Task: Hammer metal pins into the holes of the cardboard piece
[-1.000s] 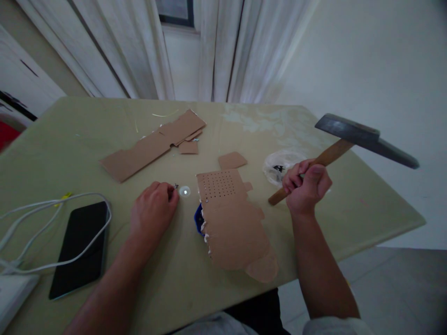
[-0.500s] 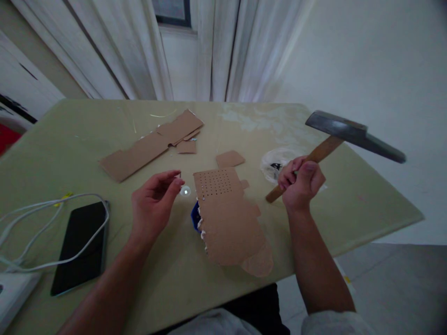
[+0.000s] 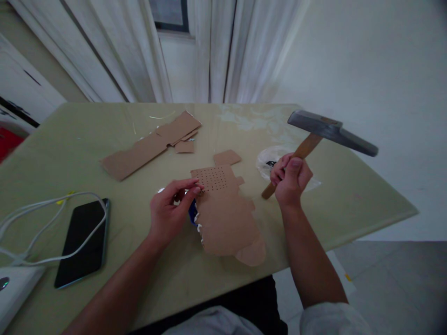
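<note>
My left hand (image 3: 174,202) is closed in a pinch at the left edge of a brown cardboard piece (image 3: 226,223), beside its rows of small punched holes (image 3: 213,179). Between its fingertips is a thin nail, mostly hidden by the fingers. Gripped in my right hand (image 3: 291,179) is a hammer (image 3: 307,144) with a wooden handle and dark metal head, raised above the table right of the cardboard. Part of a blue object (image 3: 193,212) shows from under the cardboard's left edge, where white glue-like lumps (image 3: 199,228) stick out.
Cardboard strips (image 3: 150,151) lie at the back left, with a smaller cardboard scrap (image 3: 226,157) behind the holes. A clear plastic bag (image 3: 263,160) rests behind my right hand. On the left are a black phone (image 3: 82,242), a white cable (image 3: 56,197) and a white box-shaped device (image 3: 21,291).
My left hand has moved right, from beside the cardboard to its perforated edge. The hammer in my right hand has shifted slightly left in view, partly as the view itself shifts.
</note>
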